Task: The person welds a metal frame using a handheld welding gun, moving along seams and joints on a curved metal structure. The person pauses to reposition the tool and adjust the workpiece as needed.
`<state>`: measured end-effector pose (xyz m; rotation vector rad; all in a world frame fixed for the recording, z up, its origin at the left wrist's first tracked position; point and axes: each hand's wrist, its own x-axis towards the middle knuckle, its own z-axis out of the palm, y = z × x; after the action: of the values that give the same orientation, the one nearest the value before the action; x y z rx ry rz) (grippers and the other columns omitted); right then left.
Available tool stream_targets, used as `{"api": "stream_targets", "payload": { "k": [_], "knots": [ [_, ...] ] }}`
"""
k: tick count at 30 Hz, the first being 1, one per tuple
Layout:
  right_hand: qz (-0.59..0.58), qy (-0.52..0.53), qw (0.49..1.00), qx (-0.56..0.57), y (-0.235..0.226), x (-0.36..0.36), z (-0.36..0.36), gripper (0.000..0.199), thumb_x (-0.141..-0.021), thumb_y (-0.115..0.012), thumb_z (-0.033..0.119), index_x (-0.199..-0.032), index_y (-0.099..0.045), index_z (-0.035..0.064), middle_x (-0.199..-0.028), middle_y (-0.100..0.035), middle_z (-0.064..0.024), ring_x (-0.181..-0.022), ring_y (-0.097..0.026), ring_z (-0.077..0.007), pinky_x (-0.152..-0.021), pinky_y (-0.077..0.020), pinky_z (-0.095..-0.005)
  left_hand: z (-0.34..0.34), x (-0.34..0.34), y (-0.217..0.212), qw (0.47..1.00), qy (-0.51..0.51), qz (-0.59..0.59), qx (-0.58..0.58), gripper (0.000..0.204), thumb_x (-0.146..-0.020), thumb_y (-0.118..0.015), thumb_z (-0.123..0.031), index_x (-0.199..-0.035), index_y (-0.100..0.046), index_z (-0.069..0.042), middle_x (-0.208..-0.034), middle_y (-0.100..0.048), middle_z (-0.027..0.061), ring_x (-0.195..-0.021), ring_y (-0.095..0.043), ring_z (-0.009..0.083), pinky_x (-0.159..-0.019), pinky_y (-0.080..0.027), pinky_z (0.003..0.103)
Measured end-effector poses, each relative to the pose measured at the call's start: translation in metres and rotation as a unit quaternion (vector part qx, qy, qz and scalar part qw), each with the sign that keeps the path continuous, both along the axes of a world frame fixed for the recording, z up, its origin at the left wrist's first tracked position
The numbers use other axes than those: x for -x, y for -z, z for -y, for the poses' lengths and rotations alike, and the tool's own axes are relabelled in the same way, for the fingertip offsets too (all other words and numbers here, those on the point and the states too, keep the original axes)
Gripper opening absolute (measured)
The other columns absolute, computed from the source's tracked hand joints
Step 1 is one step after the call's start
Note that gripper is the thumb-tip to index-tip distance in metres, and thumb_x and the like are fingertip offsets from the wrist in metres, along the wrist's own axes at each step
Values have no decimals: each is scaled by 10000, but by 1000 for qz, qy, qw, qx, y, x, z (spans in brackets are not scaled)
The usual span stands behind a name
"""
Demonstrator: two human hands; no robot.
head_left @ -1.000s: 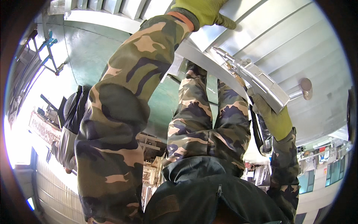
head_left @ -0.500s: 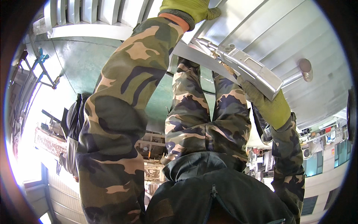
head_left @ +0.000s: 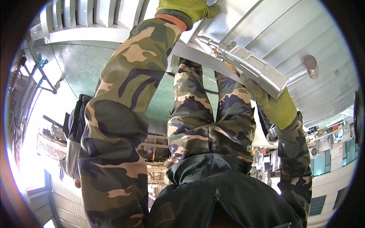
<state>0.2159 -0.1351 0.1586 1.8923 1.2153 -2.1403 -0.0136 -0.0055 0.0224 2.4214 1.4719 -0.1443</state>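
Note:
My right hand point(head_left: 275, 106), in a yellow-green glove, grips a long silver metal hand tool point(head_left: 253, 66) whose exact kind I cannot make out. A narrow tip points from it to the upper left, towards a ribbed silver metal panel point(head_left: 304, 34). Close to this tip runs a flat metal strip point(head_left: 201, 57). At the top edge my gloved left hand point(head_left: 182, 8) rests at the panel, its thumb stretched out to the side. The other left fingers are mostly cut off. Beyond the tool's rear lies what looks like a hammer point(head_left: 311, 68), with a round-ended head and metallic handle.
Metal slats point(head_left: 87, 13) stand at the upper left over a green floor point(head_left: 76, 57). A blue-ended stand point(head_left: 45, 72) is on the far left. A person in dark clothes point(head_left: 76, 133) shows beyond my left sleeve. Shelves with clutter point(head_left: 330, 136) line the right.
The view has shifted slightly, so both hands, the tool and the panel sit a little further up and left. Both hands keep their poses, and the tool stays in my right hand.

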Motion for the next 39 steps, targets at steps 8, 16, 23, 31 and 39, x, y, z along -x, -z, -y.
{"api": "stream_targets", "payload": {
  "k": [8,16,23,31,39],
  "knots": [
    [32,160,982,92,-9,-24,-1,393,-979,-736,297,-1239,-665,11,-902,-720,-66,-772,-671,-139,-668,-527,-290,2,2,9,1000,4,-7,-27,1008,-595,-890,-553,-1435,-537,-122,-1593,-376,211,-1138,-537,395,-883,-513,498],
    [-37,353,935,-21,8,-56,0,447,-971,-727,198,-1355,-568,34,-1065,-742,-169,-698,-663,-169,-594,-524,-275,1,8,27,997,28,-11,-70,1021,-643,-841,-606,-1455,-515,-79,-1596,-371,243,-1126,-559,404,-927,-517,483],
    [-53,370,928,-7,16,-46,5,457,-959,-746,201,-1346,-601,6,-1063,-742,-141,-691,-646,-151,-598,-514,-271,1,4,19,997,23,10,-77,1033,-604,-835,-566,-1441,-521,-50,-1555,-415,271,-1043,-595,435,-880,-552,484],
    [-45,371,928,-4,21,-51,4,456,-952,-758,220,-1339,-618,24,-1056,-744,-129,-687,-638,-150,-601,-500,-268,0,7,24,993,35,-1,-113,993,-654,-788,-630,-1419,-561,-39,-1529,-446,290,-1044,-590,453,-916,-524,504],
    [-25,375,927,2,22,-53,6,400,-945,-760,227,-1277,-656,30,-1049,-749,-122,-694,-643,-147,-598,-503,-272,-2,7,17,993,39,-4,-111,932,-705,-760,-622,-1406,-572,-37,-1485,-482,309,-1056,-592,457,-936,-513,507]
  ]
}}
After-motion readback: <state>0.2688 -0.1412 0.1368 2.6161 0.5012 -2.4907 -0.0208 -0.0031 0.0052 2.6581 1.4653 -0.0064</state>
